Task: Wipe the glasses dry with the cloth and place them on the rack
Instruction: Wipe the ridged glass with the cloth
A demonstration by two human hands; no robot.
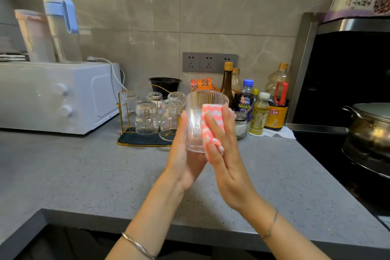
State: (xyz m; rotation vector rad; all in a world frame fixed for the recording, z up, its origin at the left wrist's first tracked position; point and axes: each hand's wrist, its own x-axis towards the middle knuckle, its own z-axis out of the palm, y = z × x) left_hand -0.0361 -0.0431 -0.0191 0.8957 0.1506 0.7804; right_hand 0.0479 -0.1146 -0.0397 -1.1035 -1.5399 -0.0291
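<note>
Both hands are working together, raised above the grey counter (84, 175), clamped on one ribbed glass (195, 120) from either side. Left hand (183, 156) is cradling the glass from the left and below, thumb lying up along the wall; its fingers are mostly hidden behind the glass. Right hand (223, 154) is pressing a pink-and-white cloth (212, 124) flat against the right side of the glass with straight fingers; the cloth's lower end is looping over one finger, and the thumb is out of sight. The glass is standing upright in the air, mouth up, just in front of the rack (121, 112), not touching it. The gold wire rack is sitting on a dark tray (143, 141) and is carrying several glasses (146, 118) turned mouth down. A white oven (52, 95) is sitting left of the rack; bottles (276, 103) are crowding the wall on the right, with a steel pot (371, 126) beyond them
</note>
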